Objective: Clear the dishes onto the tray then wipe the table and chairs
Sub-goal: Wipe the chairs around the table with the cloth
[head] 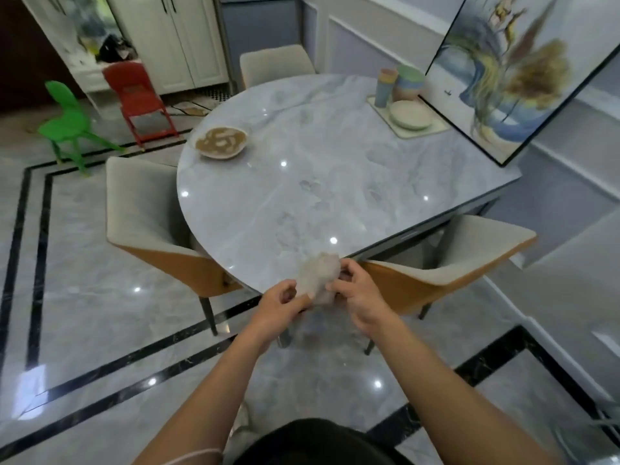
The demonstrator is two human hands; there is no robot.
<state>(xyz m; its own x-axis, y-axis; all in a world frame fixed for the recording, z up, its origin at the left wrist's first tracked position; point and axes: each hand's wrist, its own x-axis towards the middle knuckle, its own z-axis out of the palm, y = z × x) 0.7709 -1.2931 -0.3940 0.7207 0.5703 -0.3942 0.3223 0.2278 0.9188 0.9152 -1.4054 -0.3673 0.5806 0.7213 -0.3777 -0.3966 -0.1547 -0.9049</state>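
Left hand [285,305] and right hand [359,297] both pinching a crumpled pale cloth [318,278], held between them just over the near edge of the table [302,196]; too blurred to tell cloth from paper towel. Clearing mostly done, by the look of it: tray [442,128] at the far right edge, loaded with stacked cups [385,87], stacked bowls [407,83] and a pale plate [411,114], just beside a leaning framed painting [523,72]. Not finished though: one dish [221,142] with brown leftovers sitting at the far left edge, well apart from the tray. Tabletop showing smudges across the middle, so probably no wiping yet, or barely started. Left chair [141,203], right chair [469,250] and far chair [275,63] tucked in, likely unwiped. Left to do: move last dish, wipe top, wipe three chairs.
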